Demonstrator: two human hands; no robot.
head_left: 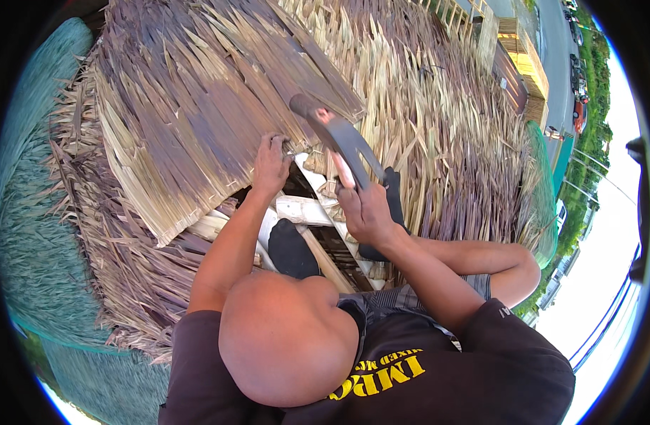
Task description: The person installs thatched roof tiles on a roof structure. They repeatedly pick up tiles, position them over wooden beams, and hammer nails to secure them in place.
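My right hand (368,214) is closed round the handle of a claw hammer (339,138). The hammer is raised, its dark head above and to the right of my left hand (270,167). My left hand rests at the lower right edge of a panel of dried palm thatch (197,134), fingers bent and pinched together. Whatever lies between those fingertips is too small to make out. Just below the panel's edge, pale wooden battens (304,211) show through a gap in the thatch.
My feet in black footwear (293,248) brace on the battens, with dark openings between them. Shaggy thatch (438,142) slopes away on the right. Green netting (41,212) covers thatch at the left. Far below at right runs a road (555,42) with parked vehicles.
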